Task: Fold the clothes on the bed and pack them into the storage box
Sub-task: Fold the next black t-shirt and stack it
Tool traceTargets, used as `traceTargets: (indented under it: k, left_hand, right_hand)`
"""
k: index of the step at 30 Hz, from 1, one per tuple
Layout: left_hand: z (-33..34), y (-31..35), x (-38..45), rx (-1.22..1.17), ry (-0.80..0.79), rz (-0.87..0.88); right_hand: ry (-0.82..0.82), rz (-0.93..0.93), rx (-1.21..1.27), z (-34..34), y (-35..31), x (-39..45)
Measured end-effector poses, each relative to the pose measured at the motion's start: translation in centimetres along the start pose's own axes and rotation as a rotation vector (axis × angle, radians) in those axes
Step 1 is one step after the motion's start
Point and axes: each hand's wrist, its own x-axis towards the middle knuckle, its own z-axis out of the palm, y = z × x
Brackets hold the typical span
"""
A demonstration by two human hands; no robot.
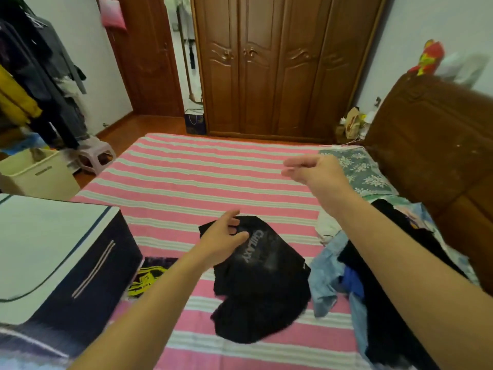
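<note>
A black T-shirt (261,284) with grey lettering lies crumpled on the pink-and-white striped bed (186,182). My left hand (222,237) reaches over its upper left corner, fingers loosely spread and touching or just above the cloth. My right hand (314,169) hovers in the air over the bed further back, fingers relaxed, holding nothing. A pile of clothes (373,276), light blue, blue and black, lies at the right side of the bed. The dark storage box (66,263) with a white lid stands on the bed at the left.
A black and yellow cloth (149,276) lies next to the box. A wooden headboard (432,145) and a floral pillow (360,172) are at the right. A cream bin (37,174), a stool (96,156) and a clothes rack (34,76) stand at the left; a wardrobe (280,65) is behind.
</note>
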Motion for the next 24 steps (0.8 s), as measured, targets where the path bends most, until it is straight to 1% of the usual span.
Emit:
traceTargets:
  k: [2,4,8,10,11,13,15,17,19,21,22,23,24]
  left_hand:
    - [-0.6,-2.5,-0.1,0.012,0.030,-0.089]
    - [-0.9,-7.1,-1.4,0.023,0.035,-0.244]
    - [0.0,-17.1,-5.2,-0.047,-0.046,-0.629]
    - [0.4,-20.3,-6.6,-0.053,-0.054,-0.732]
    - [0.4,-21.9,-6.7,-0.037,-0.043,-0.759]
    - [0.4,-25.1,-6.2,0.023,-0.010,-0.760]
    - [0.1,-28.1,-5.4,0.115,-0.009,-0.718]
    - [-0.2,-31.2,-5.1,0.177,-0.039,-0.692]
    - [-0.8,-33.7,-5.4,0.175,-0.031,-0.671]
    - [-1.6,-34.8,-6.4,0.142,0.006,-0.668]
    - [-2.0,-34.9,-7.0,0.118,0.029,-0.674]
    - [-2.5,-34.7,-7.5,0.093,0.046,-0.674]
    - [-2.9,-34.0,-7.9,0.071,0.058,-0.666]
  right_hand:
    - [0.021,0.083,-0.064,-0.9,3.4,0.4]
    - [-0.017,0.242,-0.160,-0.4,9.3,-0.1]
    - [-0.269,0.614,-0.358,4.4,22.3,-3.9]
    - [-0.456,0.675,-0.504,7.5,27.8,-6.0]
    - [-0.561,0.673,-0.561,9.7,30.9,-6.5]
    - [-0.723,0.639,-0.628,14.9,36.6,-6.6]
    - [-0.814,0.498,-0.773,20.7,42.0,-5.4]
    - [-0.853,0.289,-0.999,26.4,46.4,-3.3]
    - [-0.813,0.085,-1.237,30.2,49.9,-0.7]
    - [-0.750,0.012,-1.384,31.2,51.6,1.4]
    - [-0.709,0.001,-1.371,31.0,51.6,2.2]
    - [-0.664,0.031,-1.278,30.1,50.5,2.6]
    - [-0.583,0.089,-1.094,28.8,48.6,2.9]
